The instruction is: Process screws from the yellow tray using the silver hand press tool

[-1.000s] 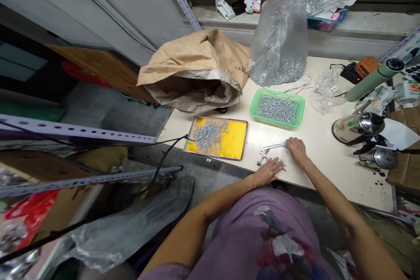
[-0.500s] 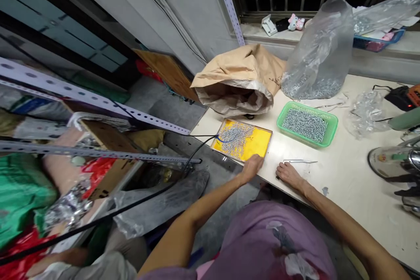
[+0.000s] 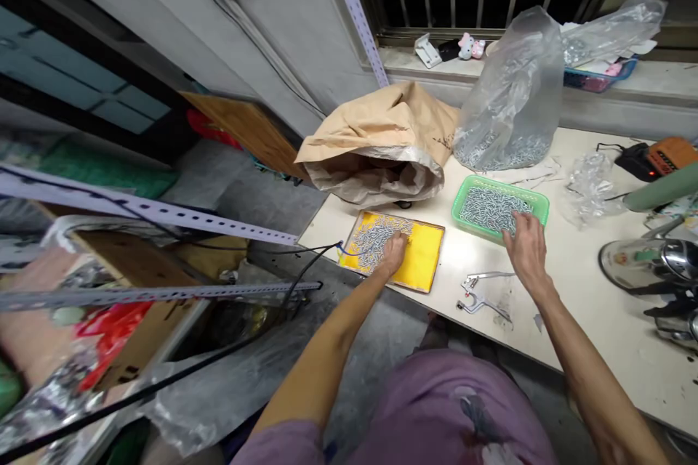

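My left hand is over the yellow tray, its fingers curled together at the edge of a pile of small silvery screws. Whatever its fingertips hold, if anything, is hidden. At the green plastic basket, my right hand reaches over the near right rim, thumb and fingers apart. Its fingertips touch or hover just above the many screws inside; I cannot tell which. A metal plier-like tool with two thin handles lies spread on the table, left of my right forearm.
Behind the tray, a brown paper sack lies with its mouth facing me. A clear bag of screws stands by the window. Steel kettles are at the right. A black cable runs to the tray's left edge.
My right hand has left the plier-like tool at the table edge and moved up to the green basket. My left hand has gone from the tray's front rim onto the screws. The view has shifted slightly.
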{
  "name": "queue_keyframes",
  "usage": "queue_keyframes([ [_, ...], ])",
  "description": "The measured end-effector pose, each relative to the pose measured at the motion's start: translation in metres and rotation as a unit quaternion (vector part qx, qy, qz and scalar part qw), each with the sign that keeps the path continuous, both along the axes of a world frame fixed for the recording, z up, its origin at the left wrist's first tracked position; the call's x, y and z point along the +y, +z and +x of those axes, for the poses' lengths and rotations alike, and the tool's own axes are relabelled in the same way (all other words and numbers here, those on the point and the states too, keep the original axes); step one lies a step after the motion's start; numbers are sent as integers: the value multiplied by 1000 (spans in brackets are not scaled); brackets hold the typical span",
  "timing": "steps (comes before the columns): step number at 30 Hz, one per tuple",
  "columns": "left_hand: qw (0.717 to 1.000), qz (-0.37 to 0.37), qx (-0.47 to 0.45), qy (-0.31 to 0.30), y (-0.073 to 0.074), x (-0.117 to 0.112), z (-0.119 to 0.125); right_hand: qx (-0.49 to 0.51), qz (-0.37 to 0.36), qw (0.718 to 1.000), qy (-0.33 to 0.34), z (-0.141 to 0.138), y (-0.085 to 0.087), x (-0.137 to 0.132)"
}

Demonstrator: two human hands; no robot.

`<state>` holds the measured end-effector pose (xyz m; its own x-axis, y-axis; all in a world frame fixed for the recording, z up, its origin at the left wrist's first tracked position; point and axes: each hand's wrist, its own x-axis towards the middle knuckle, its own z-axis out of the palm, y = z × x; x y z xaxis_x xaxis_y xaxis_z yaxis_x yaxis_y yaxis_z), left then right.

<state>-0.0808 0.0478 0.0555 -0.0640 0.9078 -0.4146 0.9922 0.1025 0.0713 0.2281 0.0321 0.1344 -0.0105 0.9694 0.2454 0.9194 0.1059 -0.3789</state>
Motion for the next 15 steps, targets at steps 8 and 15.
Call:
queue_keyframes([
  [8, 997, 41, -70, 3, 15, -4, 11, 6, -259, 963, 78, 19, -46, -106],
  [15, 928, -154, -320, 114, 4, -74, 101, -55, -322, 944, 42, 17, -81, -156],
])
